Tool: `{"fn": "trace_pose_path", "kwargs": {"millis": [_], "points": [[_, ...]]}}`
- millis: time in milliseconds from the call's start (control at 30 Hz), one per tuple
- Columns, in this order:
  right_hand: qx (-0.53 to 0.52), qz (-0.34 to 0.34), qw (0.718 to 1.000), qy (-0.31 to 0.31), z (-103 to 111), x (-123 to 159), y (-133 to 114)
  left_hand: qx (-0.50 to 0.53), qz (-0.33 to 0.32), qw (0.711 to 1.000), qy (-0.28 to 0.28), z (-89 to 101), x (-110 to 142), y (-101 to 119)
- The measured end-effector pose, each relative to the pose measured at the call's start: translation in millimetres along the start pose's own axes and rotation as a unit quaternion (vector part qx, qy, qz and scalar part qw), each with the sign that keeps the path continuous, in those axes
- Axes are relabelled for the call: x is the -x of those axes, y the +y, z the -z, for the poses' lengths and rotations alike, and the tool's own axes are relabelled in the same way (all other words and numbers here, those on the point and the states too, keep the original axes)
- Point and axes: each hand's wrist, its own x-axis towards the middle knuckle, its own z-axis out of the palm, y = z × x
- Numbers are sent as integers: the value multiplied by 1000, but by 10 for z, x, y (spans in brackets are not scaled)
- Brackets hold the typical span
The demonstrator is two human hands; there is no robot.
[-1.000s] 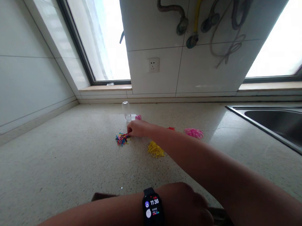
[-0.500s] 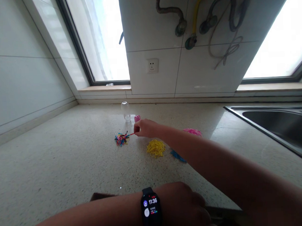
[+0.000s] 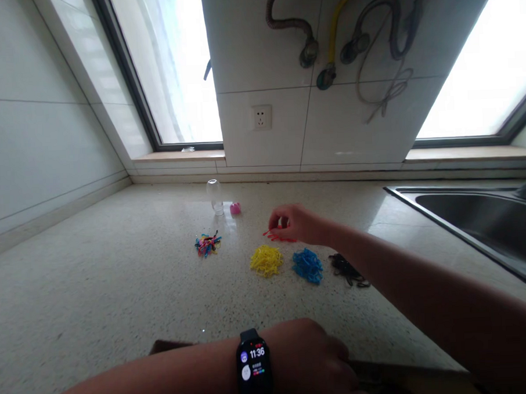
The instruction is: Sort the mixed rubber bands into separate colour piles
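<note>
My right hand (image 3: 292, 222) is over a small pile of red rubber bands (image 3: 284, 239), thumb and fingertips pinched together. A thin red rubber band (image 3: 266, 233) shows at the fingertips; whether it touches the pile is unclear. A mixed-colour pile of rubber bands (image 3: 208, 244) lies to the left. Nearer me are piles of yellow bands (image 3: 266, 261), blue bands (image 3: 307, 266) and black bands (image 3: 347, 269), the last partly behind my forearm. My left hand (image 3: 311, 357), below a black smartwatch (image 3: 253, 363), rests at the counter's near edge with fingers curled; its palm is hidden.
A clear bottle (image 3: 215, 198) stands upside down at the back beside a small pink cap (image 3: 235, 208). A steel sink (image 3: 473, 211) is set into the speckled counter (image 3: 118, 284) on the right. A socket (image 3: 262, 117) and pipes are on the tiled wall.
My right hand has moved right from beside the mixed pile, with a red band, to the red pile. The pink cap and black pile now show; the pink pile is out of sight. The view shifted slightly.
</note>
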Motion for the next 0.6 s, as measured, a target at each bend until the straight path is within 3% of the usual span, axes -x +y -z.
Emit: {"fn": "trace_pose_path", "kwargs": {"millis": [200, 367, 600], "points": [[-35, -58, 993, 96, 189, 530, 390, -13, -8, 1000, 3, -3, -15, -17], [-17, -58, 989, 135, 300, 705, 544, -11, -7, 1000, -5, -4, -31, -8], [33, -27, 994, 102, 295, 699, 513, -16, -1, 1000, -11, -5, -38, 7]]}}
